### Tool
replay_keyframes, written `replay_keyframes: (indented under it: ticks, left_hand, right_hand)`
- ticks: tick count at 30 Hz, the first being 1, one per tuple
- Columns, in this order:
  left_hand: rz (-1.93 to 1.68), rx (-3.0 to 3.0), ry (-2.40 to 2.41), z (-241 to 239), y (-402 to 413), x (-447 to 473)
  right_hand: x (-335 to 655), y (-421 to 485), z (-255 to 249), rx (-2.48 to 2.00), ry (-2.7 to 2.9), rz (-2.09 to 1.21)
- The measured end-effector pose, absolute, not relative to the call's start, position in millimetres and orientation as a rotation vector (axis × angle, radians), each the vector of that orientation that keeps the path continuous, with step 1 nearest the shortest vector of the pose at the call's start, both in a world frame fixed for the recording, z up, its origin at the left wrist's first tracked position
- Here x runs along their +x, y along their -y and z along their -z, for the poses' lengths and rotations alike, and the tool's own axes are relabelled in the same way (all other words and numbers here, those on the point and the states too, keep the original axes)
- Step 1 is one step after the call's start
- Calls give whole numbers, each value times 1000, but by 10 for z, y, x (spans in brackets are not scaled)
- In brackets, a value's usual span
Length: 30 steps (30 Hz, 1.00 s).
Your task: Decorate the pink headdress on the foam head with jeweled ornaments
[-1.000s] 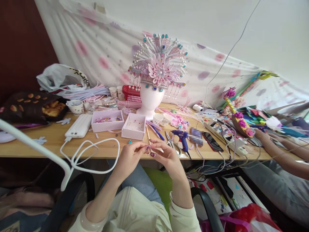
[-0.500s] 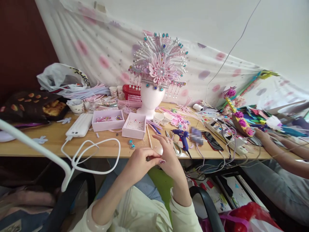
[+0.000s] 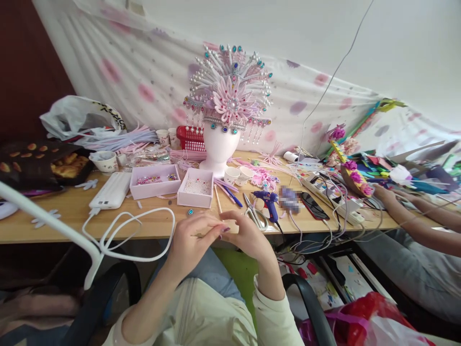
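While both hands were drawn together low in front of the table edge, the curled fingers of the left hand [image 3: 190,240] and the right hand [image 3: 248,235] met, or nearly met, at their tips. Whether they pinched something small between them I could not tell, since the fingers themselves covered the spot. Dark polish showed on a nail there.

Just beyond the left hand, a small blue gem [image 3: 190,211] lay on the bare wood of the table [image 3: 154,203]. Past the fingertips, a thin pale stick [image 3: 218,199] pointed away, with a blue pen [image 3: 234,198] to its right, then silver scissors [image 3: 255,211] and a blue glue gun [image 3: 268,202] on its side.

Farther back stood a lilac box [image 3: 192,201] of white beads, and to its left a second box [image 3: 154,191] with coloured gems. Two paper cups [image 3: 231,176] sat close together near a white mannequin head [image 3: 220,149], which wore a pink-and-silver headdress [image 3: 232,98] edged with pearls. At far right, well apart, another person's forearms [image 3: 414,221] reached over the table.
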State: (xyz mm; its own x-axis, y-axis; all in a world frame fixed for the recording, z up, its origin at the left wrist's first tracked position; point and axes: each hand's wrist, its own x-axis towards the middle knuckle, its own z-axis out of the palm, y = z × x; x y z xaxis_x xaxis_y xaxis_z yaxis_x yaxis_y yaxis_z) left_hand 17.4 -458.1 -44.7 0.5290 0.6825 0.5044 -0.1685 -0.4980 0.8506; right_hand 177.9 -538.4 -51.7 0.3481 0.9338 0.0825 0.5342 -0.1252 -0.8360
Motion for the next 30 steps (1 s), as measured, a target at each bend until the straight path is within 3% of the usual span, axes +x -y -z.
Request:
replay_keyframes:
  ticks: [7, 13, 16, 19, 26, 30]
  left_hand:
    - [-934, 912, -503, 444, 4597, 276]
    - [-898, 518, -623, 371, 4383, 320]
    - [-892, 455, -660, 344, 4384, 360]
    - [-844, 446, -671, 332, 4468, 403]
    - [-738, 526, -554, 427, 4671, 338]
    - [-759, 524, -557, 466, 4640, 286]
  right_hand:
    - [1958, 5385, 604, -1676, 1080, -449]
    - [2006, 6093, 194, -1592, 688, 199]
    - [1899, 6340, 36, -1296, 568, 400]
    - [1720, 6209, 89, -1266, 740, 201]
    - [1442, 5440, 487, -1225, 1063, -870]
    - [1643, 5519, 486, -1315, 969, -851]
